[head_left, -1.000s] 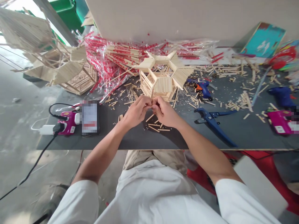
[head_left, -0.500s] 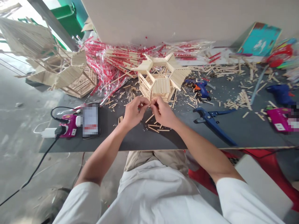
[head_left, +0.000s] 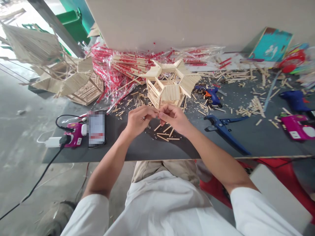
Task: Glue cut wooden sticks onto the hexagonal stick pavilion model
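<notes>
My left hand [head_left: 137, 122] and right hand [head_left: 176, 120] meet at the fingertips, above the near half of the surface [head_left: 172, 151]. Any piece between them is too small to make out; cannot tell whether either is clamped on something. The remaining fingers of both are curled, partly out of sight.

Stick frame [head_left: 171, 93]: stands mid-surface, between my hands and the far edge. Its lowest front part is hidden behind my fingers. Pale wood; faceted body of spaced bars, open at the top; panels of sticks laid side by side flare outward around the opening, star-like. Front panel tilted, its sticks closely packed.

Loose sticks [head_left: 173, 139] lie below my right hand, toward the near edge. A similar structure [head_left: 76, 82] by the left edge is blurred at its upper part. Power strip [head_left: 290, 124] at the right edge is partly cut off.

Markings: phone [head_left: 97, 129] near the left near corner, screen pixelated, unreadable. Wrapped sticks [head_left: 128, 64], far edge: red bands, lettering not legible. Teal board [head_left: 272, 46], far right corner: white figure.
</notes>
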Demonstrator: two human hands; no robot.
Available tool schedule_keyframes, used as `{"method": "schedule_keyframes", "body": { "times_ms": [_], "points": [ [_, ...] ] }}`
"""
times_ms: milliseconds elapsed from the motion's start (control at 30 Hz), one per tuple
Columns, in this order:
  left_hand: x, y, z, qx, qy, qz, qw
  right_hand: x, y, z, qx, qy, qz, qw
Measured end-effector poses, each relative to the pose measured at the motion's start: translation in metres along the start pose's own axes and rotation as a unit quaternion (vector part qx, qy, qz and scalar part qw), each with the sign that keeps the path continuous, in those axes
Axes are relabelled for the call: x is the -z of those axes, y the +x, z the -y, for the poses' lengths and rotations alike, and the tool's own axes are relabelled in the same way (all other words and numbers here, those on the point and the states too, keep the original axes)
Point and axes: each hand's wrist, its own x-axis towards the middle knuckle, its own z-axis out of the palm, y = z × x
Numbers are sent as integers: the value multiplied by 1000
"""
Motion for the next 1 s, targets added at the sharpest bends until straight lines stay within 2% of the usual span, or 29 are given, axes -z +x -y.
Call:
{"method": "schedule_keyframes", "body": {
  "times_ms": [200, 400, 567, 767, 1000],
  "points": [
    [1, -1, 1, -16, -4, 12, 1000, 6, -1, 3, -53, 26, 20, 998],
    [-1, -3, 6, -23, 3, 15, 1000, 6, -1, 5, -65, -1, 15, 998],
    [-2, -2, 4, 8, -6, -1, 1000, 12, 0, 9, -53, -9, 41, 998],
    [-4, -1, 3, -10, 1, -4, 1000, 10, 1, 11, -38, -55, 15, 998],
    [-4, -3, 6, -11, 18, 14, 1000, 12, 1, 6, -57, -89, 0, 994]
  ]
}}
